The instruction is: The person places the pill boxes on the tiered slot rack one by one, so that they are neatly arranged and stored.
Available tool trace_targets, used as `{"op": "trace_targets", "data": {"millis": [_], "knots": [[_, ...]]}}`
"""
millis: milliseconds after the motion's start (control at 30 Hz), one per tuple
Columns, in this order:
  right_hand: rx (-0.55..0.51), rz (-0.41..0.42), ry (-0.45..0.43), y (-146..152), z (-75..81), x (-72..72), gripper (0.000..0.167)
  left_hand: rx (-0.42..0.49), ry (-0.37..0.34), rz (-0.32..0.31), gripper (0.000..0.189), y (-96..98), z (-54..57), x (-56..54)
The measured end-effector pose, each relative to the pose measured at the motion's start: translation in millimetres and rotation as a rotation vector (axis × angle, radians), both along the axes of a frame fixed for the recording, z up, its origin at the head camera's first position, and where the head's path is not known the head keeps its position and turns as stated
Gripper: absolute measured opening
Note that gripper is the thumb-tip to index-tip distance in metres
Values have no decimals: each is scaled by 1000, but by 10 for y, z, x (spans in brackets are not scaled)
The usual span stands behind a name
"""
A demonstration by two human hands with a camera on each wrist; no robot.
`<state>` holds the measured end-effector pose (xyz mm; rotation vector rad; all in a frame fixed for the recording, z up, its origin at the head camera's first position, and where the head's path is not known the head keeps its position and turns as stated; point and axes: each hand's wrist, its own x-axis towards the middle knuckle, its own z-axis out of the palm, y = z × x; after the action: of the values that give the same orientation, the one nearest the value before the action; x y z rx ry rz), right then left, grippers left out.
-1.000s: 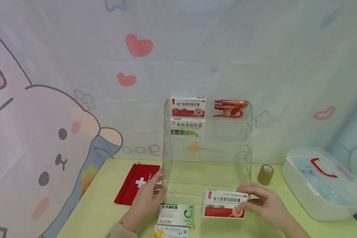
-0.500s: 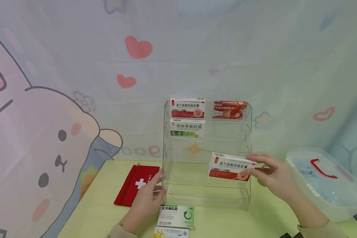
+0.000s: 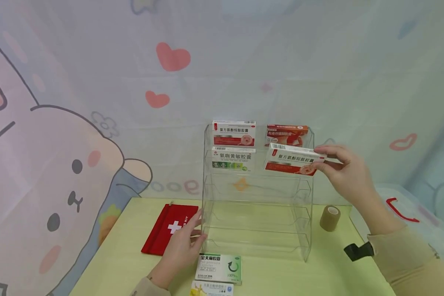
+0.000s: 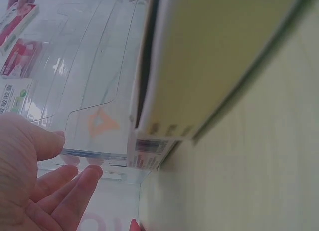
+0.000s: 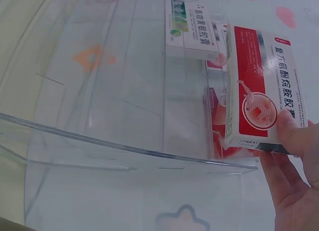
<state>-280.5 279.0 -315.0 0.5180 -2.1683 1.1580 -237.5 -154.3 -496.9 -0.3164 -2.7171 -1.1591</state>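
Rack (image 3: 257, 202) holding three boxes (image 3: 234, 159), right hand (image 3: 349, 174) pinching a fourth box (image 3: 292, 159), left hand (image 3: 181, 248) gripping rack's side

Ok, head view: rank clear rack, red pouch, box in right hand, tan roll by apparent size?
1. Clear rack
2-3, unranked: red pouch, held box; left hand hides part of the pouch, and camera distances may differ
4. Tan roll

Head cam: farthest, at clear rack's (image 3: 259, 202) 6 o'clock, facing 12, tilted down. Wrist cams: close, facing in from 8 (left), 4 (right). All share rack.
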Motion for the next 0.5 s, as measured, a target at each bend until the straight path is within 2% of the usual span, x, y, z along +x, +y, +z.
{"op": "trace_targets", "data": {"millis": [233, 400, 500], "knots": [[39, -97, 62, -38, 230, -172, 34, 1, -11, 1, 88, 6, 10, -23], [62, -112, 45, -127, 254, -262, 31, 1, -26, 10, 89, 14, 4, -15], [95, -153, 37, -161, 234, -300, 28, 0, -35, 16, 90, 16, -3, -7]]}}
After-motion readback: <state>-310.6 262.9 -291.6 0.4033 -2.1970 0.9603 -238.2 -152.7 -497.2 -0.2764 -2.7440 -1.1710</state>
